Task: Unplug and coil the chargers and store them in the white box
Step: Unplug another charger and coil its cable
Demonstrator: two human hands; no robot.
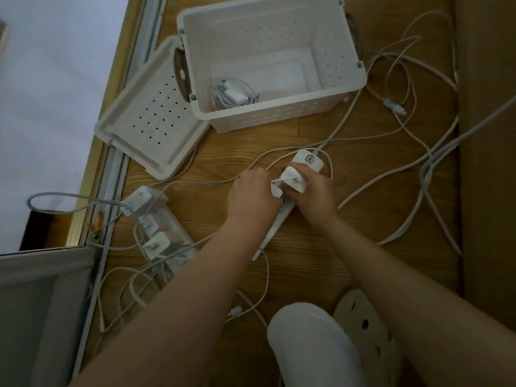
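Note:
A white power strip (307, 160) lies on the wooden floor in the middle. My right hand (315, 191) grips a white charger plug (291, 178) seated on the strip. My left hand (251, 191) pinches a second white plug (276, 190) right beside it. The white box (279, 107) stands open behind, with one coiled charger (233, 93) in its near left corner. A second power strip (173, 233) at the left carries three plugged chargers (155, 244).
The box lid (150, 118) lies upside down to the left of the box. Loose white cables (402, 107) sprawl across the floor at right and front. A window frame (117, 163) runs along the left. My knee (310, 344) and a slipper (365, 325) are at the bottom.

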